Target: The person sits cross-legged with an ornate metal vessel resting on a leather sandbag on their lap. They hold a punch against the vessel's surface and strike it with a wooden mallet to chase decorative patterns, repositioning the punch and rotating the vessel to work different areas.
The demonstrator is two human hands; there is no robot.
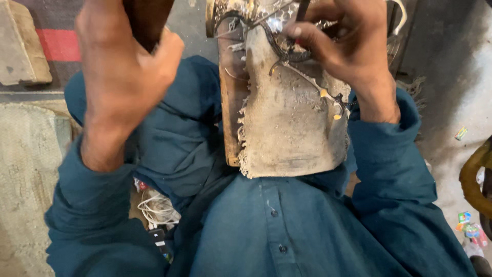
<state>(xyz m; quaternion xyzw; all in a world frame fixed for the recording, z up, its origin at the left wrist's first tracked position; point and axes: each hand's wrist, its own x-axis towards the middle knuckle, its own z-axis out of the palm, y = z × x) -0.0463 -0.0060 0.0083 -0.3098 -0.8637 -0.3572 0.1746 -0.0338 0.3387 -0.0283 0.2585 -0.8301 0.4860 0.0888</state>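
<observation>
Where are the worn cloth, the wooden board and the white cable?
worn cloth point(292, 133), head view, bare middle of it.
wooden board point(229, 102), head view, left edge strip.
white cable point(158, 209), head view, coiled loops.

A thin, curved metal filigree piece point(287, 51) lies on a frayed, dusty cloth pad point(292, 128) — over a wooden board point(230, 118).

The person wears a dark teal, long-sleeved, buttoned cloth shirt point(287, 225), sleeves reaching both wrists, with small dark buttons.
</observation>
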